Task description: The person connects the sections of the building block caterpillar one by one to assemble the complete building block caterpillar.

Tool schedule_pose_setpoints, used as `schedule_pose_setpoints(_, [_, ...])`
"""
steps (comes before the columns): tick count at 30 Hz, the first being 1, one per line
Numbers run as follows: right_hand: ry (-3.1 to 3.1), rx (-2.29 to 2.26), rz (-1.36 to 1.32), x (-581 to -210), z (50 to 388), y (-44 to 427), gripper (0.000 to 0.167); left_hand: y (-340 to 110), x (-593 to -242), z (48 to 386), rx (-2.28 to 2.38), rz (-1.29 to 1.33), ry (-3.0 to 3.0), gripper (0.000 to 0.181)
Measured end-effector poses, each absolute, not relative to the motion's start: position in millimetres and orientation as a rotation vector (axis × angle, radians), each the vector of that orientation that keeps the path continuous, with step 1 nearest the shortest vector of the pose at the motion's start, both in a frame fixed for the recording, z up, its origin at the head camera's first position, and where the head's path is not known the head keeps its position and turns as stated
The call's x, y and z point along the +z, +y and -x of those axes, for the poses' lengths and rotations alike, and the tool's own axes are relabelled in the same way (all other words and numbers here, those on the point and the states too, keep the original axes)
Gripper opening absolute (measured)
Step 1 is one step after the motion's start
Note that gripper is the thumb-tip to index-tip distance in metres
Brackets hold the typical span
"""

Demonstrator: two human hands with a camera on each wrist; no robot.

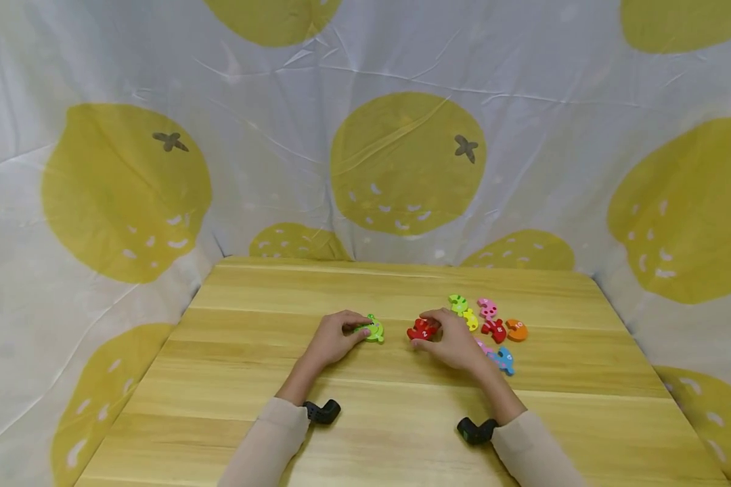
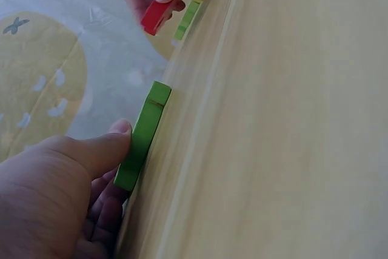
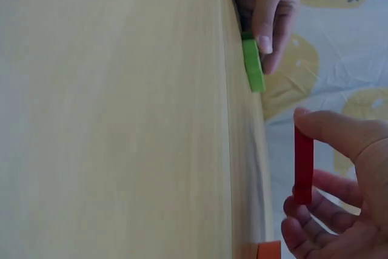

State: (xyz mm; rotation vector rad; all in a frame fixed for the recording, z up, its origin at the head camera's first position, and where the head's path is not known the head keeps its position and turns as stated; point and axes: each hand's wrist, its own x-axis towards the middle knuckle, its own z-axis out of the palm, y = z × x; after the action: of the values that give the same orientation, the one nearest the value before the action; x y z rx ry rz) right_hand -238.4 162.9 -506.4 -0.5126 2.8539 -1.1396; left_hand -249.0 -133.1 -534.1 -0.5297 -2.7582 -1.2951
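Observation:
My left hand [image 1: 334, 339] holds a green animal-shaped puzzle piece [image 1: 375, 331] by its left side, near the middle of the table. In the left wrist view the thumb presses the edge of this green piece [image 2: 144, 137], which lies on the wood. To the right, my right hand [image 1: 454, 342] pinches a red puzzle piece [image 1: 422, 329] marked with a white 2. The right wrist view shows the red piece [image 3: 304, 165] raised off the tabletop between thumb and fingers. A short gap separates the red piece from the green one.
Right of my right hand lie several more pieces: a light green one [image 1: 457, 304], a yellow one [image 1: 471, 320], a pink one [image 1: 488, 309], a red one [image 1: 495, 331], an orange one [image 1: 516, 330] and a blue one [image 1: 505, 360]. A lemon-print cloth [image 1: 268, 149] hangs behind the wooden table [image 1: 378, 433].

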Motion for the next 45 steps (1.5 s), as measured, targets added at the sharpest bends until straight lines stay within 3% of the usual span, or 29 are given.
schedule_pose_setpoints(23, [2.724,-1.462,0.507,-522.0,229.7,105.3,0.052,-132.7,-533.8,249.8,-1.349,0.460,-2.709,0.025])
schedule_pose_setpoints(45, [2.846,-1.399,0.475,-526.8,227.9,93.5,0.048,-130.0,-531.0,249.8,-1.354,0.504,-2.707,0.022])
